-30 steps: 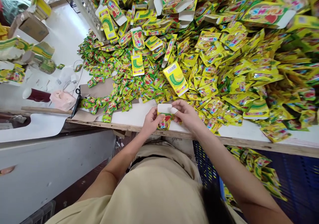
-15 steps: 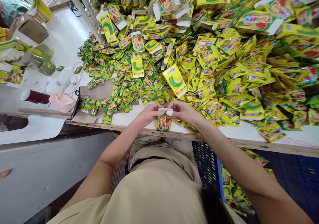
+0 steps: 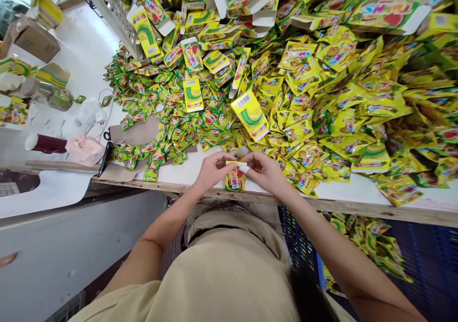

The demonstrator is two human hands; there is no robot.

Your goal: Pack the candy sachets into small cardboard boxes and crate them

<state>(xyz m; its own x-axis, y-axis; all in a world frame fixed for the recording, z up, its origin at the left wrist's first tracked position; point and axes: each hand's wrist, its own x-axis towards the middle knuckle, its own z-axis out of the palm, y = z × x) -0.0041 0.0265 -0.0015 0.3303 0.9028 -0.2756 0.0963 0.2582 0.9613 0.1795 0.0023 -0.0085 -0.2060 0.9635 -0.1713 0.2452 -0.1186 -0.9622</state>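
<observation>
Between my two hands, at the table's front edge, is a small candy box (image 3: 234, 181) with a red fruit and bright lettering on its face. My left hand (image 3: 214, 169) has its fingers closed on the top left of the box, and my right hand (image 3: 263, 169) pinches the top right, near its top flap. A white covering shows on a right fingertip. Just beyond my hands lies a yellow box (image 3: 250, 115) with a barcode. Small candy packets (image 3: 209, 117) are heaped around it, and larger yellow sachets (image 3: 304, 126) spread to the right.
More printed boxes (image 3: 388, 12) pile up at the back. A white plastic rack (image 3: 118, 21) stands at the back left. Farther left are a dark red roll (image 3: 46, 143), a pink bag (image 3: 84, 149) and a cardboard box (image 3: 37, 40). Below the table's right side are blue crates (image 3: 425, 255) with sachets.
The box's pale upper flap has gone down, and a yellow top edge now shows between my fingers. The view has shifted slightly; both hands stay on the box.
</observation>
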